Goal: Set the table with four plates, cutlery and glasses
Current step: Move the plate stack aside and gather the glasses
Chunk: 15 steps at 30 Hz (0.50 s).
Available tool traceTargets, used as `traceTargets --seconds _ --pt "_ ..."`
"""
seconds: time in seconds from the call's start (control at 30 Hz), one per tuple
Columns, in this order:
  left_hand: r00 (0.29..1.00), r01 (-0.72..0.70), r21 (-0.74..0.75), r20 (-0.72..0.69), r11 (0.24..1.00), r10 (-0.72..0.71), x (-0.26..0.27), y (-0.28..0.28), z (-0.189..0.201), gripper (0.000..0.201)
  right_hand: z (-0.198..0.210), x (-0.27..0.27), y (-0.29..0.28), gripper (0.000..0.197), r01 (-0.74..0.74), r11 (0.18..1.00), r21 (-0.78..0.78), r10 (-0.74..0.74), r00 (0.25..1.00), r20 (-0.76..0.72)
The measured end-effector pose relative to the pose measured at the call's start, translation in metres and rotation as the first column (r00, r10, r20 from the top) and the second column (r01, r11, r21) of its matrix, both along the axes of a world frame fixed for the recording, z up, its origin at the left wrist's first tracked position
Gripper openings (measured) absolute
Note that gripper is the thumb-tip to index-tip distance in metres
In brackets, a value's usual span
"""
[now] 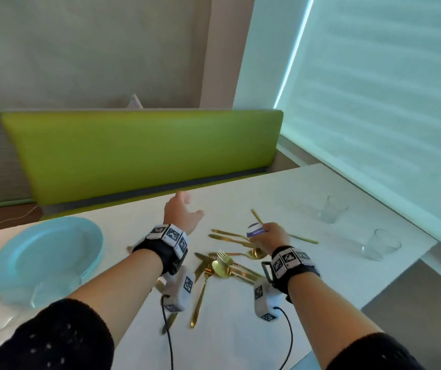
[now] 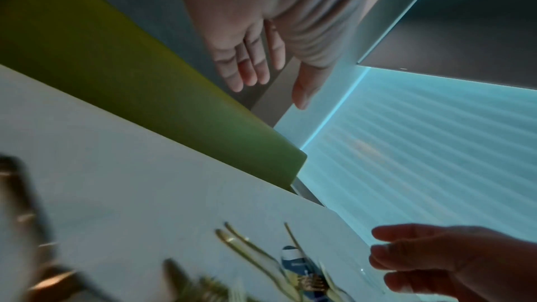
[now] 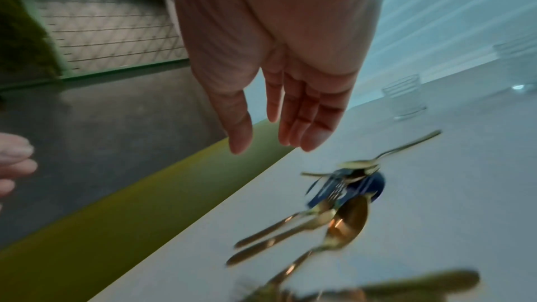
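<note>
Fingers of the left hand (image 1: pixel 180 213) are spread and straight, the grip empty and raised off the white desk (image 1: pixel 280 188); the left wrist view confirms the slack palm with nothing in it. Beside it, toward the window, the right hand (image 1: pixel 271 237) hangs with straight, relaxed fingers, its grip likewise holding nothing, as the right wrist view shows. Directly under the right hand lies a round blue-and-white disc (image 3: pixel 374 186), with gold forks and spoons resting across it. Pile of gold cutlery (image 1: pixel 224 263) spreads between the two wrists and back toward the person: knives, forks and spoons crossing one another, one long fork (image 1: pixel 200 297) pointing down toward the near edge. Beyond the right hand, toward the window blind (image 1: pixel 374 102), two clear glasses (image 1: pixel 332 209) stand upright and apart. Out past the left forearm sits a stack of pale blue plates (image 1: pixel 45 252). Across the desk runs a green bench back (image 1: pixel 139 148).
</note>
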<state>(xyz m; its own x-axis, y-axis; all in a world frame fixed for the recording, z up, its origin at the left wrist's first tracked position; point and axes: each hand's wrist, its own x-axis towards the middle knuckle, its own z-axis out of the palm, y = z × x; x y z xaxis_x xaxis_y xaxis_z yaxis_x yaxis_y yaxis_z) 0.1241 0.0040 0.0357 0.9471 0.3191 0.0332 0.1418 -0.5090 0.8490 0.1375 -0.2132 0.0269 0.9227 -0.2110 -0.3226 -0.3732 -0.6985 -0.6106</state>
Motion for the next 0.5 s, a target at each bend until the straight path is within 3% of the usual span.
traceTargets --seconds 0.03,0.17,0.5 --pt "1.0 0.022 0.006 -0.012 1.0 -0.022 0.007 -0.006 0.004 0.045 -0.002 0.008 -0.011 0.031 0.025 1.0 -0.012 -0.025 1.0 0.007" --pt "0.994 0.095 0.013 -0.064 0.995 -0.094 0.074 -0.064 0.004 0.03 -0.011 0.068 -0.081 0.057 0.155 0.988 0.01 -0.155 0.988 0.026" --pt "0.964 0.176 -0.021 -0.2 0.984 -0.177 0.207 -0.184 -0.02 0.023 -0.056 0.189 -0.243 0.069 0.435 0.9 -0.012 -0.435 0.9 -0.028"
